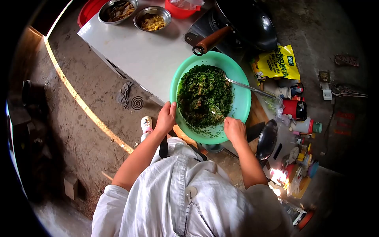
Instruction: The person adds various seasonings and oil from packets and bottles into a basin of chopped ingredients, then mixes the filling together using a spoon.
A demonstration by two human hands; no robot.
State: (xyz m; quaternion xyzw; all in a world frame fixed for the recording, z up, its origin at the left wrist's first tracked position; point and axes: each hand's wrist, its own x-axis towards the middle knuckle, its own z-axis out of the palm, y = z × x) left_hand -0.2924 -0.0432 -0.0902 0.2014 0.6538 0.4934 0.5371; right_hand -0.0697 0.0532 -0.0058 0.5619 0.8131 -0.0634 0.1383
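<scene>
Chopped green mixture (203,89) is contained in a pale green bowl (241,93), seen at the right end of the white tabletop (130,49); its support is hidden. The bowl's rim is gripped by the curled fingers of the left hand (167,115). What looks like a spoon (216,110), its tip in the mixture, is held by the closed fingers of the right hand (235,129). Stirring is judged to be in hand; a steadied rim and a deep, turning stroke seem to be called for.
</scene>
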